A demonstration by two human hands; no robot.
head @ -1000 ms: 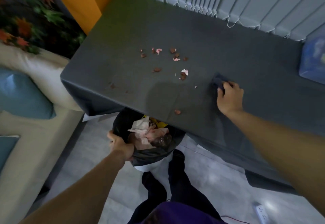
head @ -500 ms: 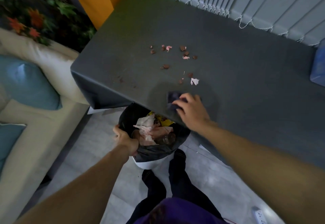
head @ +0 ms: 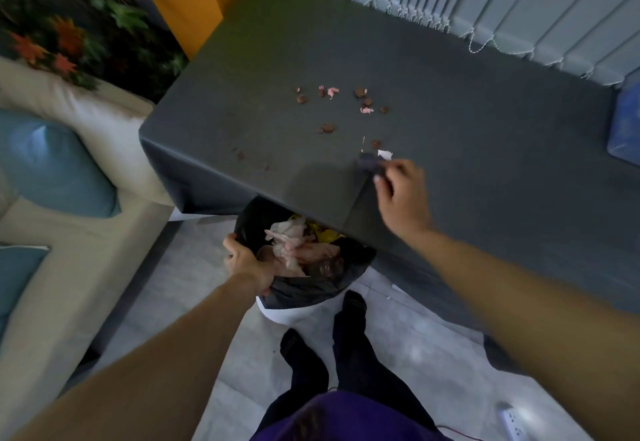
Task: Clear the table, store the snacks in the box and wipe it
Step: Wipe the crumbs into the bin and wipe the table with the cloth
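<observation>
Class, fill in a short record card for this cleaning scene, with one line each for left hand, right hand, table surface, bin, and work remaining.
Left: the left hand grips the rim of the bin, which sits below the table's near edge.
Right: the right hand holds a dark cloth on the table, next to a white scrap.
Table surface: brown crumbs and pink scraps lie scattered beyond the cloth.
Bin: black liner, crumpled paper inside.
Work remaining: crumbs not yet swept off.

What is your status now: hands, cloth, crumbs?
Left hand grips bin below table edge. Right hand holds cloth beside nearest crumbs. Crumbs unswept; nothing blocks.
</observation>
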